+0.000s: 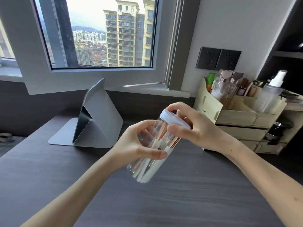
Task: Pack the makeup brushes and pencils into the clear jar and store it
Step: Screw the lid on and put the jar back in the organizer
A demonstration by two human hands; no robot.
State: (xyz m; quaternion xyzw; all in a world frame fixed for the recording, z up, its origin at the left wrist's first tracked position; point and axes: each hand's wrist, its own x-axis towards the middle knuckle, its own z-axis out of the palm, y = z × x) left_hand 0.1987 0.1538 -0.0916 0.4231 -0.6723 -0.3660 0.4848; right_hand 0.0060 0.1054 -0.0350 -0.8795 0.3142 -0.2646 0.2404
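Observation:
The clear jar is held tilted in the air above the dark desk, its top leaning to the right. Inside it stand several makeup brushes with white handles and rose-gold ferrules. My left hand wraps around the jar's middle. My right hand grips the white lid, which sits on the jar's mouth. No loose brushes or pencils show on the desk.
A grey folded tablet stand is at the back left of the dark desk. A wooden cosmetics organiser with bottles and a spray bottle stands at the right. An open window lies behind.

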